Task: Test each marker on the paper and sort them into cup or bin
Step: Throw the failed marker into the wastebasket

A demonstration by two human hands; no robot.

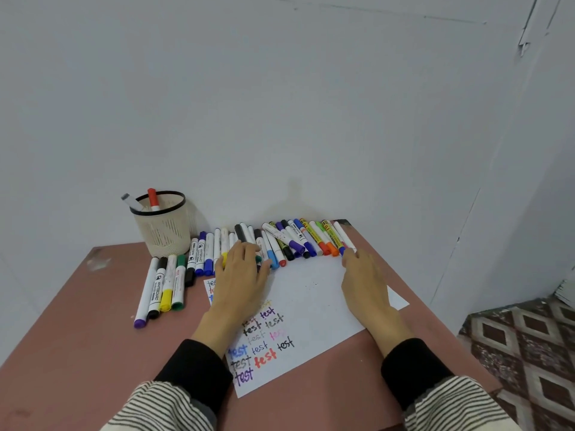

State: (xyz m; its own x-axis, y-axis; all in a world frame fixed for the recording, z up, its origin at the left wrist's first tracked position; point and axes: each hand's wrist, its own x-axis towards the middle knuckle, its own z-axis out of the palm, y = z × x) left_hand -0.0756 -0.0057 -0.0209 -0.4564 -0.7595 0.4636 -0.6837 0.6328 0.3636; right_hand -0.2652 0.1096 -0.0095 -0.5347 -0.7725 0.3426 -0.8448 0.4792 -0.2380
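Note:
A white paper [311, 293] lies on the brown table, with "test" written on it several times in different colours. Behind it, a row of several markers [292, 241] runs along the wall. My left hand [241, 275] lies flat with straight fingers over the paper's far left corner, its fingertips on the markers there. My right hand [365, 279] rests open on the paper's right side, fingertips beside a white marker with a blue cap [343, 239] at the row's right end. A beige mesh cup [163, 223] at the back left holds two markers. No bin is in view.
A second group of several markers [163, 287] lies left of the paper, in front of the cup. The table [77, 337] stands against a white wall; its right edge drops to a patterned floor [529, 353].

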